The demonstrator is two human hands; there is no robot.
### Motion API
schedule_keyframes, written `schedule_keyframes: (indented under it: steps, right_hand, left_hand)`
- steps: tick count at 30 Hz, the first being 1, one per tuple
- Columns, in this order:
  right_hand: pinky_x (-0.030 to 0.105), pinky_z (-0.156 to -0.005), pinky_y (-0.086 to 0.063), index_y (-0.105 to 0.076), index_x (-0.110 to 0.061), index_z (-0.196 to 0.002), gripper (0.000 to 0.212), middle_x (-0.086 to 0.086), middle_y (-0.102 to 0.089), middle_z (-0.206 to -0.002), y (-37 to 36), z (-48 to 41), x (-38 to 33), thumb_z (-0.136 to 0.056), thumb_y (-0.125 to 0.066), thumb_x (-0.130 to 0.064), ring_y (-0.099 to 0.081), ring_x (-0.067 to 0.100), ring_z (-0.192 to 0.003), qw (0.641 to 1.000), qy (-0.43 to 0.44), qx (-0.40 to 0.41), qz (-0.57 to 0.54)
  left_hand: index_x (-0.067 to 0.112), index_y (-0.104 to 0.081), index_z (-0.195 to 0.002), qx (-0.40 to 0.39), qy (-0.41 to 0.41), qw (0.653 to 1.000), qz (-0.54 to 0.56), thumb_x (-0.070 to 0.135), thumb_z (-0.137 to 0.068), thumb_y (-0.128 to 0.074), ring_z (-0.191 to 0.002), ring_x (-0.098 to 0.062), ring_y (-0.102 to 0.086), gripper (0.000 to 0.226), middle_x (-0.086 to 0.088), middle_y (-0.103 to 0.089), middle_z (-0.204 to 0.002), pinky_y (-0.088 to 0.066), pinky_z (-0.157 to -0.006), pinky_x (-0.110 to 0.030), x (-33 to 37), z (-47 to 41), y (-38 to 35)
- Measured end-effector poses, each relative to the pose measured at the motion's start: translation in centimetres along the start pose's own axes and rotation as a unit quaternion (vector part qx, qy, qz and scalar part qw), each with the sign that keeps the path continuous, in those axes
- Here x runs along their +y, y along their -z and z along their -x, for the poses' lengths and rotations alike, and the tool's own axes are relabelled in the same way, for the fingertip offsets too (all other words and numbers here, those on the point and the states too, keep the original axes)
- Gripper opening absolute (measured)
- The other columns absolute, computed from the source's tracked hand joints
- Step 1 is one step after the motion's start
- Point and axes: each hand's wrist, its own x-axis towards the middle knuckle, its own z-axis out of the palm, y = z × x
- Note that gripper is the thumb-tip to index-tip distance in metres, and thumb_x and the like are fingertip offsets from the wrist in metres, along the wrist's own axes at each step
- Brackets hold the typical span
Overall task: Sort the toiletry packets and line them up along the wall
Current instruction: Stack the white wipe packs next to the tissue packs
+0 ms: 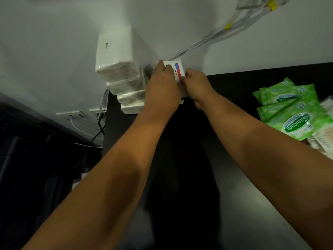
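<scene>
Surface (234,91): dark, wall (234,42) behind.
Hands: left hand (162,85), right hand (196,83) grip pink-striped packet (177,68).
Next: I'd seat it beside tissue packs (122,78).

Green wipes packets (295,112); white tissue packs (124,82); black table (234,82).

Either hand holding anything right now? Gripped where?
Both hold one white packet with a pink-and-blue label: the left hand grips its upper left edge, the right hand pinches its right edge.

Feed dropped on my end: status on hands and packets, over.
Left hand, right hand both grip white pink-label packet at wall, beside tissue stack. Green wipe packets piled at right. Cables behind.
</scene>
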Motion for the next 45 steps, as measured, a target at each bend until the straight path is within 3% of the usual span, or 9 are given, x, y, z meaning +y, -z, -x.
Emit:
schedule_keyframes:
  steps: [5, 9, 15, 20, 27, 32, 35, 38, 45]
  right_hand:
    - [0.027, -0.084, -0.053, -0.062, -0.014, -0.128, 0.030, 0.001, -0.066, -0.125, -0.1, 0.2, 0.1, -0.100, -0.052, -0.021, -0.063, 0.015, -0.107, 1.000, 0.002, 0.009, 0.026]
    - [0.028, -0.077, -0.056, -0.066, -0.011, -0.119, 0.026, 0.002, -0.069, -0.114, -0.1, 0.4, -0.5, -0.097, -0.056, -0.020, -0.067, 0.014, -0.094, 0.999, 0.008, 0.023, 0.045]
    - [0.022, -0.064, -0.050, -0.070, -0.010, -0.111, 0.026, 0.002, -0.071, -0.103, -0.2, 0.6, -1.4, -0.093, -0.062, -0.028, -0.065, 0.009, -0.081, 0.998, -0.042, 0.023, 0.038]
    - [0.022, -0.067, -0.050, -0.065, -0.008, -0.122, 0.034, 0.004, -0.071, -0.113, -0.9, 0.6, -2.0, -0.093, -0.064, -0.027, -0.065, 0.011, -0.085, 0.997, -0.071, 0.009, 0.005]
    - [0.032, -0.074, -0.045, -0.055, -0.009, -0.117, 0.038, 0.005, -0.062, -0.113, -1.9, 2.3, -3.2, -0.094, -0.054, -0.039, -0.060, 0.022, -0.098, 0.958, 0.016, 0.112, 0.262]
    - [0.023, -0.083, -0.043, -0.067, -0.013, -0.109, 0.025, 0.001, -0.068, -0.103, -4.4, 4.9, -5.9, -0.099, -0.050, -0.027, -0.061, 0.014, -0.097, 0.955, 0.201, 0.153, 0.153]
    - [0.035, -0.084, -0.047, -0.065, -0.007, -0.110, 0.040, 0.001, -0.063, -0.096, -6.7, 4.3, -8.4, -0.100, -0.046, -0.041, -0.060, 0.016, -0.091, 0.997, 0.059, 0.016, -0.041]
    - [0.036, -0.071, -0.053, -0.056, -0.014, -0.119, 0.046, 0.003, -0.067, -0.098, -8.0, 3.3, -8.9, -0.101, -0.038, -0.053, -0.065, 0.020, -0.085, 0.965, -0.128, -0.104, -0.202]
    - [0.054, -0.086, -0.055, -0.067, -0.015, -0.119, 0.062, 0.013, -0.075, -0.101, -9.9, 1.7, -7.3, -0.091, -0.043, -0.065, -0.072, 0.034, -0.094, 0.948, -0.215, -0.108, -0.210]
  left_hand:
    - [0.012, -0.069, -0.111, 0.307, -0.028, 0.942, 0.135, 0.013, -0.085, -0.050, -0.087, -0.010, -0.065, 0.032, 0.000, -0.071, -0.102, -0.052, -0.080, -0.023, -1.8, 2.4, 6.2]
    - [0.015, -0.067, -0.105, 0.360, 0.063, 0.910, 0.195, 0.023, -0.086, -0.055, -0.080, -0.007, -0.062, 0.024, 0.001, -0.068, -0.096, -0.052, -0.074, -0.022, -7.0, 1.0, 8.8]
    - [0.015, -0.060, -0.120, 0.061, 0.377, 0.794, 0.474, 0.063, -0.080, -0.066, -0.091, -0.016, -0.067, 0.062, -0.003, -0.067, -0.110, -0.054, -0.078, -0.030, -12.0, -2.2, 9.7]
    - [0.021, -0.060, -0.136, -0.160, 0.343, 0.712, 0.591, 0.075, -0.077, -0.057, -0.117, -0.028, -0.062, 0.080, -0.005, -0.064, -0.130, -0.047, -0.098, -0.053, -12.7, -2.6, 8.8]
    - [0.025, -0.059, -0.137, -0.181, 0.315, 0.695, 0.621, 0.071, -0.086, -0.048, -0.116, -0.032, -0.065, 0.070, -0.008, -0.066, -0.130, -0.047, -0.097, -0.058, -13.1, -2.9, 8.4]
    - [0.026, -0.056, -0.140, -0.169, 0.298, 0.687, 0.641, 0.072, -0.085, -0.050, -0.127, -0.033, -0.058, 0.072, -0.009, -0.058, -0.141, -0.042, -0.106, -0.055, -13.3, -2.8, 7.6]
    - [0.023, -0.053, -0.143, -0.156, 0.298, 0.674, 0.657, 0.069, -0.086, -0.052, -0.132, -0.035, -0.052, 0.073, -0.013, -0.053, -0.146, -0.036, -0.112, -0.054, -13.5, -2.9, 7.4]
    - [0.024, -0.055, -0.140, -0.172, 0.295, 0.694, 0.634, 0.074, -0.086, -0.046, -0.128, -0.037, -0.056, 0.074, -0.014, -0.058, -0.140, -0.041, -0.107, -0.056, -13.6, -2.9, 7.3]
    - [0.025, -0.059, -0.136, -0.194, 0.295, 0.710, 0.609, 0.075, -0.088, -0.040, -0.118, -0.037, -0.063, 0.072, -0.013, -0.065, -0.131, -0.043, -0.101, -0.061, -13.5, -2.7, 7.7]
